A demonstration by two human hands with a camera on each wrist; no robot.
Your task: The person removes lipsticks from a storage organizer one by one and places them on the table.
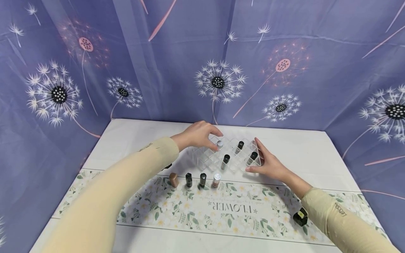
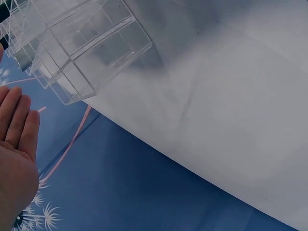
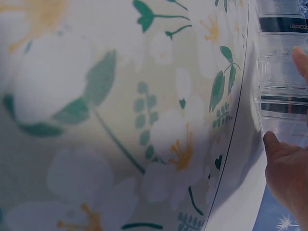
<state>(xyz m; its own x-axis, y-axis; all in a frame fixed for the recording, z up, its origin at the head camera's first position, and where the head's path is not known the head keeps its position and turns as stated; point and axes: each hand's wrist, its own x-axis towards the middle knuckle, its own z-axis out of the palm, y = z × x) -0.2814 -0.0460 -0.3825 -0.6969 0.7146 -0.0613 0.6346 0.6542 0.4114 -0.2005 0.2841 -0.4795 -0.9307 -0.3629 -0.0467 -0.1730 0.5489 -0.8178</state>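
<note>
Bottles are going into the clear rack (image 1: 221, 154) on the white table (image 1: 316, 154), and from the head view the left hand (image 1: 197, 135) is hovering over the rack's back row with fingertips curled round a silver-capped bottle (image 1: 219, 144), seemingly seating it in a cell. The right hand (image 1: 269, 163) is bracing the rack's right corner with straight fingers, gripping nothing. Three dark-capped bottles (image 1: 226, 161) are standing in cells; four more bottles (image 1: 195, 180) are waiting in a row just in front of the rack on the flowered runner (image 1: 221, 211), and a dark one (image 1: 300, 216) is lying by the right sleeve. From the left wrist, the palm (image 2: 17, 159) is showing beside the rack's empty cells (image 2: 82, 43); the fingertips are out of frame. From the right wrist, the thumb (image 3: 272, 144) is touching the rack's wall (image 3: 279, 96). I judge that the next move calls for letting go cleanly and reaching for the nearest waiting bottle, while the right hand is steadying the rack.
</note>
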